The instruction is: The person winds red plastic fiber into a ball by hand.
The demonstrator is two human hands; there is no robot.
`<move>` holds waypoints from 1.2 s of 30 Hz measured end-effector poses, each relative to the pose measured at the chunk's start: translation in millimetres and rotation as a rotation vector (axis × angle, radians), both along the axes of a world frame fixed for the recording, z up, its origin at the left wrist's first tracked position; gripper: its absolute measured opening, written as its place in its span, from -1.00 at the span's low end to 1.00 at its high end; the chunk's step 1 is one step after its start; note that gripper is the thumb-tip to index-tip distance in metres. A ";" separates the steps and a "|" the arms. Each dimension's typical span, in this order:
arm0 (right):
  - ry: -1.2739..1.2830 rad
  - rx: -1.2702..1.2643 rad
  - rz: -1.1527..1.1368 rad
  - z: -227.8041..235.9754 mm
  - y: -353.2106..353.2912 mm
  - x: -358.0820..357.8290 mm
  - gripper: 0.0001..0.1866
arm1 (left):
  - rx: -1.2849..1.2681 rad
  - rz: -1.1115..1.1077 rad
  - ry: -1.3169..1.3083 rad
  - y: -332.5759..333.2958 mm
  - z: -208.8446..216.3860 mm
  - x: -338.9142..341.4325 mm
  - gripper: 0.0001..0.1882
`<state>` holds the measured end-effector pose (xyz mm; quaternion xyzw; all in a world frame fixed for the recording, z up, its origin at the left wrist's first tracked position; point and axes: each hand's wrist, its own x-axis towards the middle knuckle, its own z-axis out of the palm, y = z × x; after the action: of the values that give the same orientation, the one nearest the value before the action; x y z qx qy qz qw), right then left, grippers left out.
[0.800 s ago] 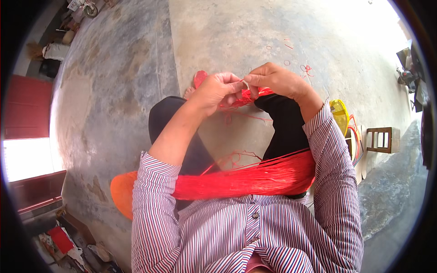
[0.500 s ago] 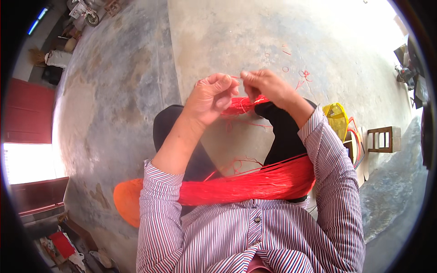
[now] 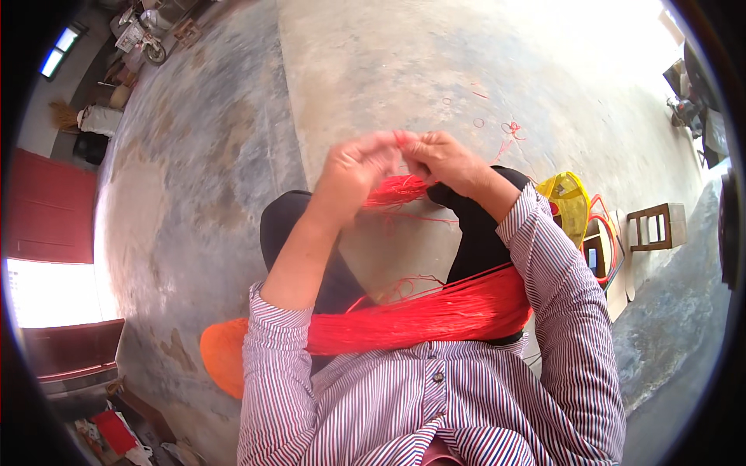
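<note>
My left hand (image 3: pixel 359 169), a little blurred, is raised over my knees with its fingers curled in a pinch. Its fingertips meet those of my right hand (image 3: pixel 449 161), which is closed with the thumb on top. A short bit of red thread (image 3: pixel 402 138) shows between the two pinches. Below the hands lies a red bundle of strands (image 3: pixel 398 191), partly hidden by them. Across my lap stretches a thick hank of red strands (image 3: pixel 423 314), with a few loose loops on its far side.
Red scraps (image 3: pixel 510 130) lie on the concrete floor ahead. To the right are a yellow bag (image 3: pixel 569 203), a red-rimmed container (image 3: pixel 604 233) and a small wooden stool (image 3: pixel 657 227). An orange object (image 3: pixel 224 359) is by my left elbow. A motorbike (image 3: pixel 144 40) stands far left.
My hands have come together from slightly apart, with the left moving right toward the right hand. More red thread now shows at the fingertips. The hank on my lap stays in place.
</note>
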<state>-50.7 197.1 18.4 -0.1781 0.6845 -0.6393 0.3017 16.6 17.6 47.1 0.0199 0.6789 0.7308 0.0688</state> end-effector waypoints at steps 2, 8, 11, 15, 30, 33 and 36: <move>-0.072 -0.025 0.127 8.8 -3.0 7.1 -0.47 | -0.581 0.123 0.337 -7.3 -9.9 -6.7 -0.75; -0.033 -0.084 -0.057 12.5 13.9 2.6 -0.51 | -0.533 -0.328 0.161 5.1 15.1 12.6 -0.74; -0.082 -0.090 0.008 10.5 9.5 4.9 -0.51 | -0.974 0.006 0.383 2.5 18.9 10.3 -0.72; 0.028 -0.097 -0.006 4.7 15.1 -1.0 -0.52 | -0.726 -0.427 0.211 -1.6 25.0 14.1 -0.62; 0.068 -0.162 0.076 16.6 11.9 12.4 -0.50 | 0.577 -0.143 0.244 -10.0 46.1 -27.1 -0.42; 0.104 -0.163 0.102 14.7 25.3 5.2 -0.51 | -0.192 0.304 0.489 -3.9 29.3 -46.7 -0.32; -0.016 -0.398 -0.069 16.2 38.2 -5.7 -0.52 | -0.291 -0.381 0.231 0.6 44.1 -15.6 -0.33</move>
<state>-56.4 235.3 34.6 -0.2056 0.5478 -0.7734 0.2440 1.0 18.2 91.2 0.2204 0.7642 0.5922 0.1292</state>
